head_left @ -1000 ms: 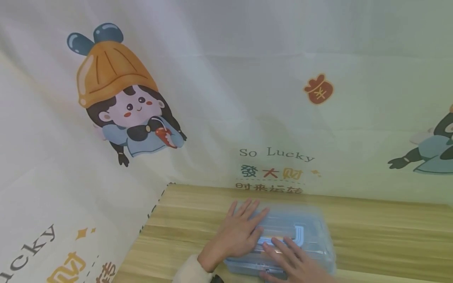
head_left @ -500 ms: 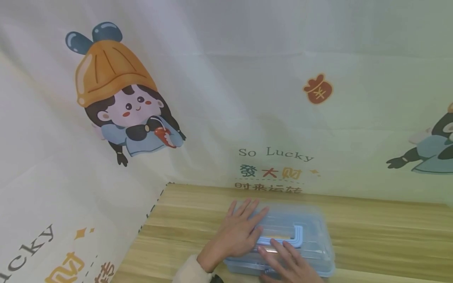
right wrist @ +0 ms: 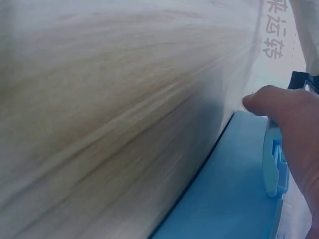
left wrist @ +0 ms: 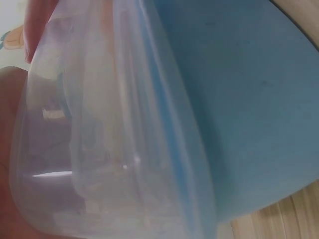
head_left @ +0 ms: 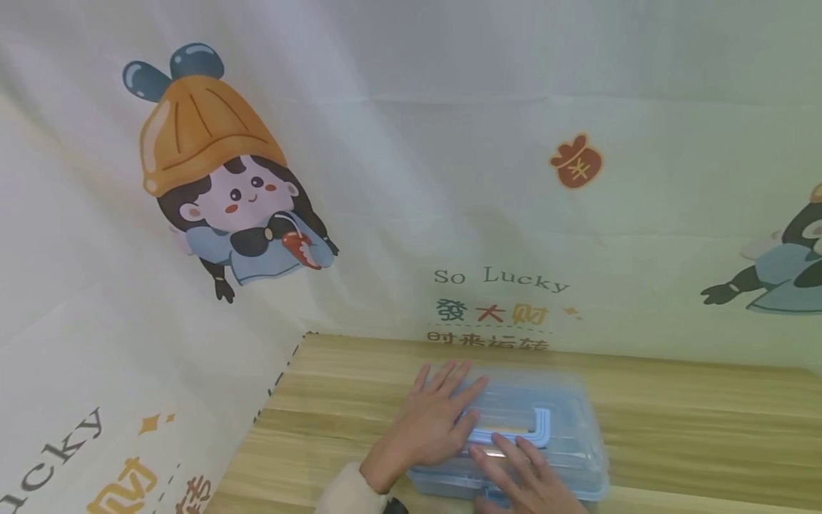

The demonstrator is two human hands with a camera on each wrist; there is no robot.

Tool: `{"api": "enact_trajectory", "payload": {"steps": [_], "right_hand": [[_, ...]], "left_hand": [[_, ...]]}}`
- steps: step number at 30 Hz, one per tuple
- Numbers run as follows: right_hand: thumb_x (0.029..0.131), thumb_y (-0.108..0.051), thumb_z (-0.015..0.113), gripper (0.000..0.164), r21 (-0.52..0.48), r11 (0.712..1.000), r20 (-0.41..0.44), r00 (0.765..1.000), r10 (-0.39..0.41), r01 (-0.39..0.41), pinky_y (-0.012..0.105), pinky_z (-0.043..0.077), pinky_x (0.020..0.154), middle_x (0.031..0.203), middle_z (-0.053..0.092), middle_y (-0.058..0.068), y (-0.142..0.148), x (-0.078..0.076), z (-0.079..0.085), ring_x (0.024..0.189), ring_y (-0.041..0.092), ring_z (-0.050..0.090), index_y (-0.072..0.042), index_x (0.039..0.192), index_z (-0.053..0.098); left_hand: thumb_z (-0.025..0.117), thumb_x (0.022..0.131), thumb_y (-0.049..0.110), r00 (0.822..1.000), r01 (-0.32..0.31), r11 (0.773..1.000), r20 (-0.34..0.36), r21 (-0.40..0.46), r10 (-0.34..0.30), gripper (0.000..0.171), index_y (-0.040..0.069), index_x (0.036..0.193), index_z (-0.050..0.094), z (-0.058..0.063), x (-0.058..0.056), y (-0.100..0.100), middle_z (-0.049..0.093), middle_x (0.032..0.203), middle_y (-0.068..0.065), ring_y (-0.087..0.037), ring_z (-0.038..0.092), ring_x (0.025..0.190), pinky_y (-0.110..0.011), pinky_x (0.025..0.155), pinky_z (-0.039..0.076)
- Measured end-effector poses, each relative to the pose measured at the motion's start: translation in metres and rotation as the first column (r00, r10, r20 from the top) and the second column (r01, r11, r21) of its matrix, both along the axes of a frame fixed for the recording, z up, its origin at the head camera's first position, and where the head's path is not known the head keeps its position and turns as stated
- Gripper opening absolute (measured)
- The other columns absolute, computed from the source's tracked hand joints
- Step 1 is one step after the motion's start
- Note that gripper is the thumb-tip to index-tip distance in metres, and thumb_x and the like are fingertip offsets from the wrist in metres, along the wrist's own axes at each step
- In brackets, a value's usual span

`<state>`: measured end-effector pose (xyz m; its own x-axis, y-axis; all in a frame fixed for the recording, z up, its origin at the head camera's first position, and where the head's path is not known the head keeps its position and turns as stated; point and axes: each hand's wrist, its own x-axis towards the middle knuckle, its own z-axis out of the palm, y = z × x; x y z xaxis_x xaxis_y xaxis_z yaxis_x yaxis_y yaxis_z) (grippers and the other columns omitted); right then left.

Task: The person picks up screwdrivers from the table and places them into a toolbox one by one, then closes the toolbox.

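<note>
A plastic storage box (head_left: 571, 435) lies on the table, its clear lid (left wrist: 94, 124) down over a blue base (left wrist: 254, 99). My left hand (head_left: 433, 425) rests flat on the lid's left part, fingers spread, partly covering the light-blue carrying handle (head_left: 542, 428). At the front of the box is my right hand (head_left: 529, 475); its fingers reach straight over the lid. In the right wrist view its thumb (right wrist: 279, 104) extends beside the blue front latch (right wrist: 270, 172), which stands out from the front side. What lies inside is blurred by the lid.
The wood-grain table (head_left: 693, 428) extends to both sides of the box. A pale cloth backdrop (head_left: 398, 157) with cartoon prints hangs behind it and along the left. A dark band (head_left: 394, 507) shows at my left wrist, below a cream sleeve (head_left: 349, 492).
My right hand has shifted slightly left along the box front since a second ago. The blue latch beside its thumb shows more than half a second ago. My left hand stays put.
</note>
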<state>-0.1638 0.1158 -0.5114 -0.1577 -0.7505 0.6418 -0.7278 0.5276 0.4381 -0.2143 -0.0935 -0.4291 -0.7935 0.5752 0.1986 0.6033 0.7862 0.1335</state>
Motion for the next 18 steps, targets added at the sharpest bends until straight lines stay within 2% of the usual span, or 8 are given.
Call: {"api": "enact_trajectory", "payload": {"steps": [4, 8, 11, 14, 16, 18], "right_hand": [[0.103, -0.055, 0.028, 0.038, -0.009, 1.000, 0.007, 1.000, 0.008, -0.008, 0.053, 0.010, 0.123, 0.152, 0.037, 0.016, 0.000, 0.000, 0.001, 0.141, 0.042, 0.030, -0.032, 0.110, 0.057], [0.103, -0.055, 0.029, 0.043, -0.028, 0.999, 0.009, 0.999, 0.047, -0.046, 0.052, 0.010, 0.123, 0.152, 0.038, 0.018, 0.002, -0.001, 0.003, 0.143, 0.042, 0.029, -0.028, 0.127, 0.052], [0.101, -0.059, 0.031, 0.055, -0.010, 0.998, 0.063, 0.996, 0.060, -0.060, 0.048, 0.008, 0.124, 0.152, 0.038, 0.020, 0.006, 0.002, 0.009, 0.144, 0.040, 0.030, -0.025, 0.141, 0.047], [0.100, -0.062, 0.032, 0.063, 0.017, 0.998, 0.128, 0.990, 0.058, -0.061, 0.042, 0.004, 0.125, 0.151, 0.039, 0.020, 0.010, 0.005, 0.019, 0.146, 0.035, 0.028, -0.022, 0.145, 0.047], [0.099, -0.064, 0.034, 0.064, 0.026, 0.998, 0.150, 0.987, 0.060, -0.064, 0.038, 0.014, 0.123, 0.151, 0.041, 0.020, 0.012, 0.004, 0.025, 0.143, 0.031, 0.034, -0.021, 0.143, 0.051], [0.099, -0.064, 0.033, 0.066, 0.028, 0.997, 0.148, 0.987, 0.067, -0.072, 0.035, 0.030, 0.115, 0.151, 0.041, 0.020, 0.013, 0.001, 0.030, 0.139, 0.026, 0.039, -0.020, 0.145, 0.050]], "left_hand": [[0.032, 0.105, 0.038, 1.000, -0.002, 1.000, 0.000, -0.001, 0.002, 0.050, 0.027, 0.154, 0.036, 0.000, 0.000, 0.001, 0.027, 0.163, -0.006, -0.029, 0.021, 0.151, -0.059, 0.121, 0.013], [0.030, 0.105, 0.039, 1.000, 0.001, 1.000, -0.012, -0.008, -0.002, 0.050, 0.027, 0.154, 0.036, 0.000, 0.000, 0.001, 0.027, 0.163, -0.006, -0.029, 0.022, 0.150, -0.060, 0.120, 0.014], [0.030, 0.105, 0.039, 1.000, 0.006, 1.000, -0.012, -0.007, -0.006, 0.051, 0.027, 0.154, 0.036, 0.001, 0.001, 0.001, 0.027, 0.163, -0.006, -0.029, 0.021, 0.150, -0.060, 0.120, 0.014], [0.031, 0.106, 0.038, 1.000, 0.011, 1.000, -0.003, 0.000, -0.011, 0.050, 0.027, 0.154, 0.036, 0.001, 0.001, 0.000, 0.027, 0.162, -0.007, -0.029, 0.022, 0.150, -0.061, 0.120, 0.014], [0.032, 0.105, 0.038, 1.000, 0.011, 1.000, 0.004, 0.000, -0.011, 0.050, 0.026, 0.154, 0.036, 0.001, 0.001, 0.000, 0.027, 0.162, -0.007, -0.029, 0.022, 0.150, -0.061, 0.120, 0.014], [0.032, 0.105, 0.038, 1.000, 0.010, 1.000, 0.011, 0.003, -0.010, 0.050, 0.026, 0.154, 0.036, 0.001, 0.001, 0.000, 0.027, 0.162, -0.007, -0.029, 0.022, 0.150, -0.061, 0.120, 0.014]]}}
